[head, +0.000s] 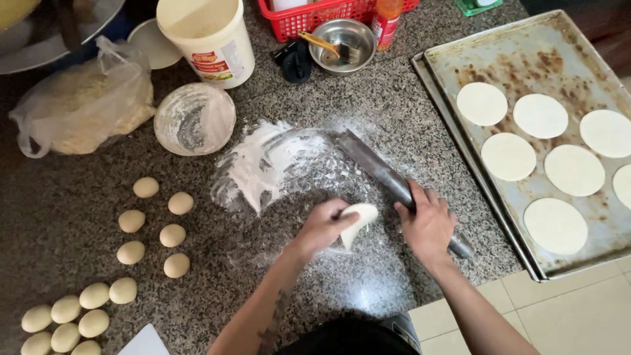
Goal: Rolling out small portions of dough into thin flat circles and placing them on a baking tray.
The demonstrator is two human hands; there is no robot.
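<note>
1. Your left hand [323,227] pinches a flattened pale dough piece [358,220] over the speckled granite counter [368,276].
2. Your right hand [427,223] is closed round a long grey metal rolling pin [384,174], at three o'clock from the dough.
3. Round dough balls [158,223] lie at nine o'clock.

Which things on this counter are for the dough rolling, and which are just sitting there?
In use:
left hand holding a flattened dough piece
right hand on the metal rolling pin
spilled flour
dough balls
baking tray with rolled discs

Just sitting there:
white bucket
plastic bag
red basket
steel bowl
</note>
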